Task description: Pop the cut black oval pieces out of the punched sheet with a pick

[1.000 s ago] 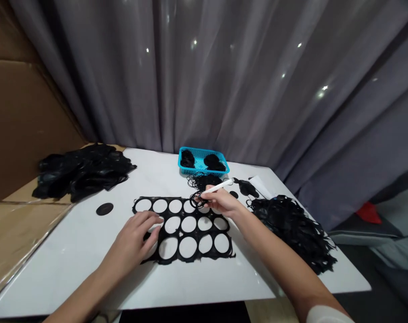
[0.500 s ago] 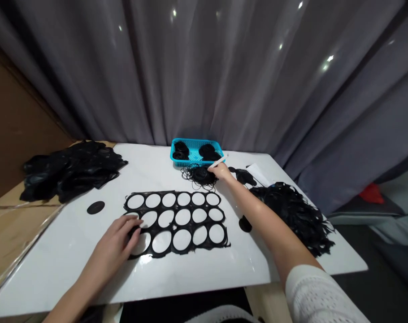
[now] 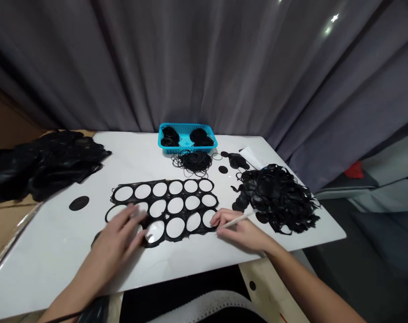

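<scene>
A black rubbery sheet (image 3: 168,219) with rows of round holes lies flat on the white table. My left hand (image 3: 115,237) rests over its left end, slightly blurred, fingers spread and thumb apart. Beside that hand the rim of a hole bulges leftward, and a dark bit of material shows past its outer edge. At the sheet's lower right corner, my right hand (image 3: 239,229) grips a thin white pen-like stick (image 3: 238,220), with its fingertips touching the sheet's edge. Behind the sheet sits a pile of thin black rings (image 3: 193,162).
A blue basket (image 3: 188,149) at the back contains black bundles. Black scrap strips (image 3: 278,202) heap up on the right, near loose discs (image 3: 223,169) and white paper (image 3: 253,157). Black sheets (image 3: 52,161) pile on the left, close to a single disc (image 3: 79,203).
My right hand has come back from the ring pile to the sheet's right corner, still with the stick. My left hand has shifted slightly; the sheet's left rim now bulges outward. The view has turned.
</scene>
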`<state>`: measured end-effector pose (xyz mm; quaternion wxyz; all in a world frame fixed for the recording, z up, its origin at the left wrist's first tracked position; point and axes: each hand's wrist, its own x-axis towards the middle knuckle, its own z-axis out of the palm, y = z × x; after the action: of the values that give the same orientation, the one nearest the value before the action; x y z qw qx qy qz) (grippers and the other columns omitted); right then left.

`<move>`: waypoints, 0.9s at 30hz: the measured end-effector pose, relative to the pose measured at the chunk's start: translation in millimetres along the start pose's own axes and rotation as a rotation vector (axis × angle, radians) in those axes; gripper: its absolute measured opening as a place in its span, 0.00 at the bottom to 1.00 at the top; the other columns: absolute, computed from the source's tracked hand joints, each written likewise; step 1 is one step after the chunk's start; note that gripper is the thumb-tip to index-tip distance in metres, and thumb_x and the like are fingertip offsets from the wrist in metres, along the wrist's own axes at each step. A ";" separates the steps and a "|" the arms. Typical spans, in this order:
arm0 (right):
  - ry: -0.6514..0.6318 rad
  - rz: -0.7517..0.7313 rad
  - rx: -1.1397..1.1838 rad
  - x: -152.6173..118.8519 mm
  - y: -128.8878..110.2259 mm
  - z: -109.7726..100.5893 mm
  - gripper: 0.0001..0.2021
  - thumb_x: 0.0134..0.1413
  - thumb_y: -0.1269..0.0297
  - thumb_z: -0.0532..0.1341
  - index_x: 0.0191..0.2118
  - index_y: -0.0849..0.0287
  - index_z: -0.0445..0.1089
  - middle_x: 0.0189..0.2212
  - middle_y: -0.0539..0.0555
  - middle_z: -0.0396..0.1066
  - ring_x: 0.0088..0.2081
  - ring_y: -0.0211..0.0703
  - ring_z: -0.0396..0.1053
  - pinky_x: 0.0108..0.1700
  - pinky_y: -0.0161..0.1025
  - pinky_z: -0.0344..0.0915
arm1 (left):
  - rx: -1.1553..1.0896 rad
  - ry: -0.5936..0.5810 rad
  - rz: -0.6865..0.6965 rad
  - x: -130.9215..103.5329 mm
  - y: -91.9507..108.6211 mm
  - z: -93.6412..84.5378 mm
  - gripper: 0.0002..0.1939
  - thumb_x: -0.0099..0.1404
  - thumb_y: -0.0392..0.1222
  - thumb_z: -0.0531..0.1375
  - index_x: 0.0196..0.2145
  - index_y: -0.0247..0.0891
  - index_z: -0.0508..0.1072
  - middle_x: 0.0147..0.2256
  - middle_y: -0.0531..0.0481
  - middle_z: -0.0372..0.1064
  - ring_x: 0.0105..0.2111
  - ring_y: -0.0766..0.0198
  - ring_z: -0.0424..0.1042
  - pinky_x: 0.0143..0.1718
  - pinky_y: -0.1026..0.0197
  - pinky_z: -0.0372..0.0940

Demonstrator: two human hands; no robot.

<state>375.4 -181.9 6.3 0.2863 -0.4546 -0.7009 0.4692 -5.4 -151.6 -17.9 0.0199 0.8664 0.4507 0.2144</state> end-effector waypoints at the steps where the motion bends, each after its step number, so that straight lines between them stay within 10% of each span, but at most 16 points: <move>1: -0.018 -0.035 -0.087 -8.5 1.6 5.6 0.08 0.62 0.66 0.60 0.31 0.56 0.64 0.45 0.54 0.71 0.46 0.45 0.69 0.48 0.43 0.64 | -0.078 -0.074 0.070 5.8 18.5 2.5 0.17 0.75 0.47 0.51 0.58 0.45 0.67 0.60 0.42 0.63 0.59 0.50 0.65 0.56 0.49 0.64; 5: 0.000 -0.203 -0.460 -12.6 14.5 10.4 0.04 0.66 0.68 0.55 0.38 0.55 0.64 0.43 0.56 0.70 0.43 0.46 0.67 0.47 0.44 0.62 | -0.168 -0.283 0.310 29.6 83.7 26.1 0.14 0.74 0.38 0.52 0.56 0.41 0.66 0.49 0.43 0.68 0.47 0.55 0.69 0.48 0.54 0.67; 9: 0.025 -0.249 -0.577 -3.7 24.9 4.4 0.05 0.69 0.67 0.51 0.39 0.56 0.62 0.35 0.55 0.68 0.37 0.45 0.64 0.42 0.43 0.61 | -0.033 -0.305 0.398 53.2 108.4 47.6 0.06 0.73 0.33 0.53 0.44 0.38 0.68 0.39 0.46 0.67 0.38 0.56 0.68 0.41 0.54 0.65; 20: 0.200 0.035 -0.131 -1.0 29.0 -18.6 0.09 0.65 0.60 0.56 0.32 0.54 0.64 0.30 0.50 0.67 0.32 0.42 0.65 0.35 0.39 0.63 | -0.318 -0.333 0.377 76.2 110.3 39.9 0.11 0.76 0.35 0.46 0.40 0.41 0.68 0.35 0.51 0.67 0.31 0.65 0.68 0.32 0.63 0.62; 27: 0.325 0.075 0.183 65.0 37.8 -31.7 0.07 0.55 0.60 0.62 0.31 0.57 0.68 0.32 0.52 0.73 0.34 0.42 0.72 0.39 0.39 0.68 | -0.141 -0.142 0.291 113.9 85.5 67.4 0.18 0.74 0.41 0.52 0.58 0.36 0.66 0.58 0.38 0.66 0.60 0.48 0.64 0.57 0.46 0.63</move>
<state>388.1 -105.0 -17.6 0.4181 -0.5223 -0.5823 0.4619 144.0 -101.7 -19.3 0.0811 0.9319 0.3017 0.1842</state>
